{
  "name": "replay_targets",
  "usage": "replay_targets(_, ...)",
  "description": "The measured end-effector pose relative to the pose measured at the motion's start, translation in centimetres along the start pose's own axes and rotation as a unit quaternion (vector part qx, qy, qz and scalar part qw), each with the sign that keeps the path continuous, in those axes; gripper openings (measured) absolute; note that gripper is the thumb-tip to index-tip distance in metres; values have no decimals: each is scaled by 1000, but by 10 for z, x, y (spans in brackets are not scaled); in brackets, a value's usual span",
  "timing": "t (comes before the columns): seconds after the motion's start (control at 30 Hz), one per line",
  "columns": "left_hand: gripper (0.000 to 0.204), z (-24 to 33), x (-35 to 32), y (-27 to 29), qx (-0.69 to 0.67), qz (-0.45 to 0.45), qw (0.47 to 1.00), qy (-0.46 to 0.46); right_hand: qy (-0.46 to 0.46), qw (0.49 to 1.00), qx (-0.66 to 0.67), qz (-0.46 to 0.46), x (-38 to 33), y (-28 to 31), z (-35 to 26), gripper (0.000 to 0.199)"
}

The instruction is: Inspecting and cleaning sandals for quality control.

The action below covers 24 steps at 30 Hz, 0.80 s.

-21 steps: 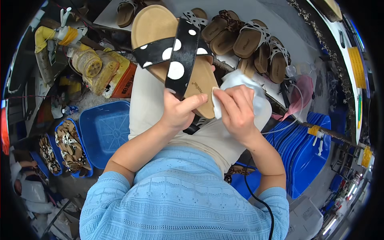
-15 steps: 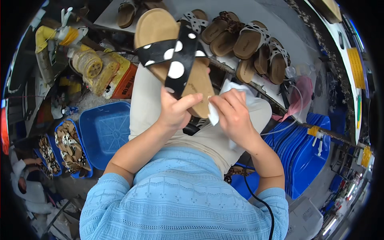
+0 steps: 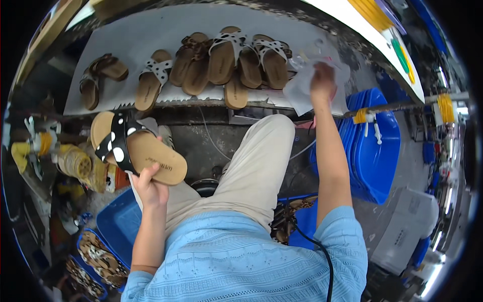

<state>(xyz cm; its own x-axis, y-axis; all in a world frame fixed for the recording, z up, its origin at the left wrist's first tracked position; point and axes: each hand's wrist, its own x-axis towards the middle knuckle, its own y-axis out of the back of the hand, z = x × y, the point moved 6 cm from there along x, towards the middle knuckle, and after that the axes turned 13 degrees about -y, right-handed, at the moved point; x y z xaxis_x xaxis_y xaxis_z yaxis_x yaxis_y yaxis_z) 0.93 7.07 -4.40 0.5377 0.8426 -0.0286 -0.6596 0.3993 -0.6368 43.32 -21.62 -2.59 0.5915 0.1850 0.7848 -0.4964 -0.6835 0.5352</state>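
Our left hand grips a sandal, its straps already on, off the bench where more sandals lie, and we can't tell if our blurry right hand grips the cloth.

I see grey-topped bench, front edge worn. Sandals on it, uneven row: brown-strapped sandal near pale-strapped sandal at left, lone spotted-strap sandal, leopard-strapped sandals, spotted-strap cluster, one sandal jutting past edge. White cloth at right end; I cannot tell how much rests there.
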Motion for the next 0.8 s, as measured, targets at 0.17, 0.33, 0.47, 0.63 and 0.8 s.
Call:
replay_targets(0.17,72,-9,-5,-3,-6,1,1000,21,-66,917,-168,-357,-57,-106,63,17)
replay_targets(0.33,72,-1,-8,2,37,-21,999,3,120,953,-210,-180,-48,-76,-51,27)
replay_targets(0.47,72,-11,-8,-10,30,-15,999,28,4,975,23,-220,-65,-64,-102,37)
replay_targets(0.63,63,-22,-7,-30,48,-43,997,51,68,984,75,-146,-59,-86,-138,38)
replay_targets(0.8,69,-37,-10,-42,23,-24,994,102,50,977,65,-196,-56,-114,-190,34)
